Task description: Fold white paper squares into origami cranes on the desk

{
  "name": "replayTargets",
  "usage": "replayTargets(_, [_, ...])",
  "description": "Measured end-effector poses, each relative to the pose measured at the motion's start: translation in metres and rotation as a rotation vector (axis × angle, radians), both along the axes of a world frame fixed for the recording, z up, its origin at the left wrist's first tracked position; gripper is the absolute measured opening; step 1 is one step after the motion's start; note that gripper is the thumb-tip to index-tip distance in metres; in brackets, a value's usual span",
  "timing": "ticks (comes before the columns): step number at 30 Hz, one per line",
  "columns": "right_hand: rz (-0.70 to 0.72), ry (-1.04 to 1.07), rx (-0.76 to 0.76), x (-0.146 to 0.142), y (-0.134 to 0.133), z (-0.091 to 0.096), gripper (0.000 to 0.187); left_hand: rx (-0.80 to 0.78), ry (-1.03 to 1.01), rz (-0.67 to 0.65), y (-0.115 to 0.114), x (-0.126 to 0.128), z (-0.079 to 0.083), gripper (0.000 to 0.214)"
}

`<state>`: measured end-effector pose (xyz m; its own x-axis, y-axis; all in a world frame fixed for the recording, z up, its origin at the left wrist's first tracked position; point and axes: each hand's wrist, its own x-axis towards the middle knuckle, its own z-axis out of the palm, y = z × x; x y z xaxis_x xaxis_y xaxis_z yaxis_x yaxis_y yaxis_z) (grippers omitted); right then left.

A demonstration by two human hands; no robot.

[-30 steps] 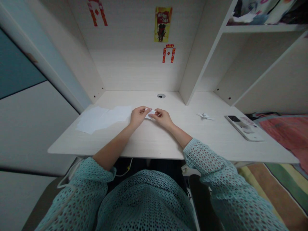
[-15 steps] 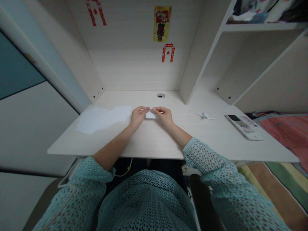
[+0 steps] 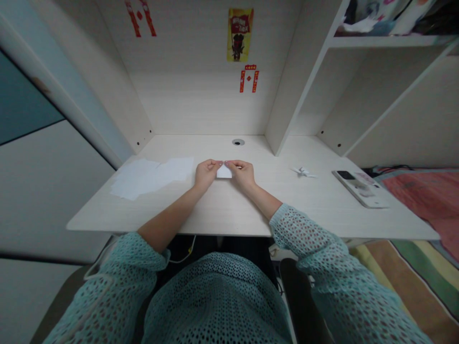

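Observation:
Between my hands, on the desk, is a small white piece of paper (image 3: 224, 172), its lower part showing as a flat shape with a straight near edge. My left hand (image 3: 207, 173) pinches its left side with thumb and fingertips. On the other side my right hand (image 3: 243, 173) pinches it the same way, and the two thumbs almost meet at the top of the paper. The fingers cover its upper edges, so any folds there are hidden.
White paper sheets (image 3: 152, 177) lie overlapping at the left of the desk (image 3: 229, 210). To the right are a small folded white paper figure (image 3: 303, 172) and a phone (image 3: 360, 188). A round cable hole (image 3: 238, 142) sits near the back panel.
My fingertips have shifted slightly on the paper, and its front face now shows a little more fully between them. The whole view has moved a little; the other things stay put.

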<state>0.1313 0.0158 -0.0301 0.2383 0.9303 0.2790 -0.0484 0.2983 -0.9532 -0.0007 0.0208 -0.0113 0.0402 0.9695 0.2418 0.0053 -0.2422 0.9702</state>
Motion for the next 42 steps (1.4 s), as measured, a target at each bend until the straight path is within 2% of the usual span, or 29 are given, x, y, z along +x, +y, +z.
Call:
replayTargets(7, [0.074,0.049,-0.004,0.000,0.004,-0.003,0.034,-0.010,-0.029,0.012,0.001,-0.001,0.001,0.026])
replayTargets(10, [0.025,0.009,0.004,0.004,0.004,-0.001,0.033,-0.007,0.021,0.002,0.004,-0.003,-0.003,0.028])
replayTargets(12, [-0.046,-0.071,0.024,0.010,0.003,0.002,0.031,0.001,0.095,-0.022,0.006,-0.006,-0.005,0.030])
replayTargets(15, [-0.081,-0.243,0.085,0.019,0.003,0.008,0.027,0.047,0.259,-0.081,0.004,-0.009,-0.005,0.030])
replayTargets(19, [0.035,-0.508,0.224,0.028,0.002,0.016,0.022,0.135,0.428,-0.119,-0.003,-0.010,-0.002,0.025])
replayTargets(22, [0.037,-0.530,0.242,0.029,0.001,0.020,0.025,0.085,0.348,-0.141,-0.003,-0.008,0.000,0.024])
replayTargets(26, [-0.094,-0.291,0.170,0.021,-0.001,0.021,0.038,-0.119,0.086,-0.068,0.002,-0.007,0.003,0.033])
replayTargets(28, [-0.040,-0.173,0.077,0.014,-0.003,0.018,0.048,-0.169,-0.032,-0.041,0.004,-0.007,0.004,0.034])
replayTargets(31, [0.107,-0.103,0.015,0.005,-0.004,0.012,0.040,-0.218,-0.150,-0.073,0.004,-0.006,0.005,0.034])
replayTargets(33, [0.122,-0.074,0.014,0.003,-0.003,0.008,0.034,-0.252,-0.175,-0.108,0.003,-0.004,0.004,0.033])
replayTargets(36, [0.067,-0.080,0.043,0.004,-0.002,0.005,0.030,-0.283,-0.142,-0.153,0.001,-0.003,0.000,0.029])
replayTargets(42, [0.023,-0.196,0.048,0.005,-0.003,0.004,0.034,-0.272,-0.078,-0.126,-0.002,-0.003,-0.003,0.024])
